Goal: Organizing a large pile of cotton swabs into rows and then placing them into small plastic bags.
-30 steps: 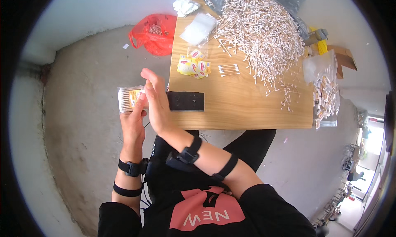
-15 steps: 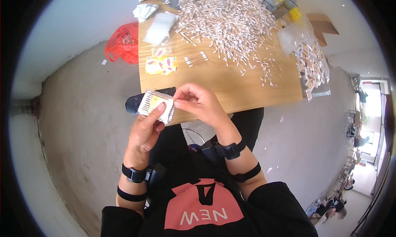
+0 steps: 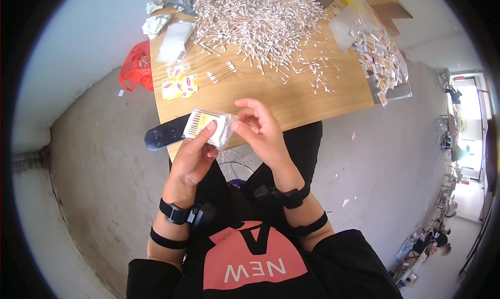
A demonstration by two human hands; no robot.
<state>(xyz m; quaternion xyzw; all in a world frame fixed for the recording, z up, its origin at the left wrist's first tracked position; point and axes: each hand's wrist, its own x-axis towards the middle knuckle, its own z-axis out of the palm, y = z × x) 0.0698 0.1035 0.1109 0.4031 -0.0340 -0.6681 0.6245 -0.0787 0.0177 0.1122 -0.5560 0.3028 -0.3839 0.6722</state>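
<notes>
In my left hand [image 3: 197, 149] is a clear plastic bag of cotton swabs [image 3: 208, 126] with a yellow label, held near the table's front edge. The left thumb presses across its face. Swab tips show in a row at its left end. My right hand [image 3: 260, 131] is at the bag's right end, thumb and a finger closed on the loose plastic edge, the index finger raised. Beyond the hands, a short row of loose cotton swabs [image 3: 222, 72] lies beside a stack of yellow-and-white labels [image 3: 180, 86].
A large heap of cotton swabs [image 3: 260, 23] covers the back of the wooden table [image 3: 333, 102]. Clear bags [image 3: 175, 42] lie back left. A red plastic bag [image 3: 137, 66] hangs off the left side. A big clear bag of small packs [image 3: 383, 65] overhangs the right edge. A dark flat object [image 3: 165, 134] sticks out front left.
The view has shifted, so the table sits further left and higher. Loose plastic now shows at the bag's right end, where swab tips were. My right index finger has lifted.
</notes>
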